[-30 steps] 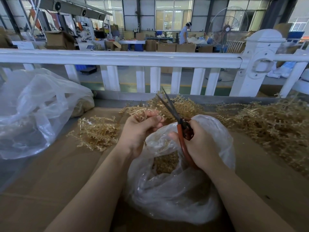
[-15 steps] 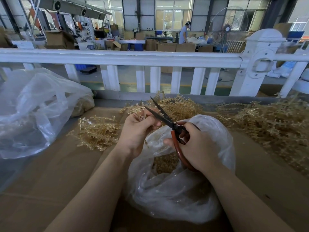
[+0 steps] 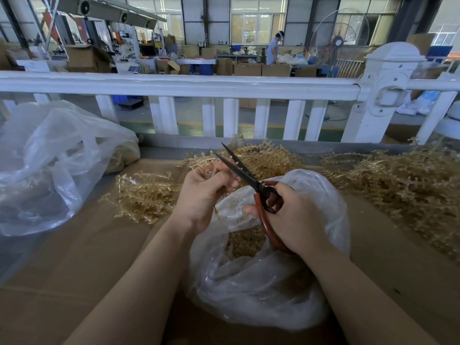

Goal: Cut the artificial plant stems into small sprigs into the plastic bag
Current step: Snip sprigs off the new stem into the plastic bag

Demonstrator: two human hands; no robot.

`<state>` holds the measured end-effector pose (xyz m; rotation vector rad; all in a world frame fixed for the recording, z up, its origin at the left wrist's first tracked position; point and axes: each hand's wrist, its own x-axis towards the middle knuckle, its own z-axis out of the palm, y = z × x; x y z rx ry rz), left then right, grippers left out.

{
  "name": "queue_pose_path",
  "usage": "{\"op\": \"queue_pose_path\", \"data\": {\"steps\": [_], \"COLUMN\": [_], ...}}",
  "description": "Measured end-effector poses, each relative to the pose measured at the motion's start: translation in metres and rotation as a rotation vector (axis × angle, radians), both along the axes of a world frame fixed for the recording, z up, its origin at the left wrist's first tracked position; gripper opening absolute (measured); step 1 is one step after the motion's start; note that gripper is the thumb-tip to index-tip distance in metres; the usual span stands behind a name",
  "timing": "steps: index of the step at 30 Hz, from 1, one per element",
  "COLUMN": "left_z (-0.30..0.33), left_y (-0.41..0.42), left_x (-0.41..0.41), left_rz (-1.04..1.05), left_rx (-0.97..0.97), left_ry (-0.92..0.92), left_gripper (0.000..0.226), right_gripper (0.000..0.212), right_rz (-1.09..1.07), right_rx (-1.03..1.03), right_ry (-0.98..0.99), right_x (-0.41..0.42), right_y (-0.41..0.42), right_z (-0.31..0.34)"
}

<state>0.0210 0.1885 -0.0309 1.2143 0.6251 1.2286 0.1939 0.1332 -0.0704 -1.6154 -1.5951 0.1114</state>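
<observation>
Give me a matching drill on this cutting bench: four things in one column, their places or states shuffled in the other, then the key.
Things
1. scissors
2. small plastic bag
3. big plastic bag
4. stem

Places or states
A. held in the left hand
B. far left on the cardboard
C. blades open, in the right hand
D. under both hands, cut sprigs inside

Pairs: 1-C, 2-D, 3-B, 4-A
</observation>
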Motion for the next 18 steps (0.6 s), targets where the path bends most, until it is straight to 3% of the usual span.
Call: {"op": "queue_pose_path", "data": {"steps": [8,18], "left_z": [0.0,0.0033], "left_y": [0.0041,0.004], "left_x": [-0.0059,-0.0087], "left_rz": [-0.012,-0.038], "left_rx": [0.018,0.065], "left_ry": [0.046,0.122], "left_gripper": [0.025,0.03], "right_gripper": [0.068,0.077], "right_rz": [-0.058,-0.061], "right_rx": [0.037,0.053], "right_ry": [-0.077,-0.1], "right_x": [-0.0004,-0.0019], "right_y": [-0.0006,-0.0007], "right_z": [0.0008,0.0027]}}
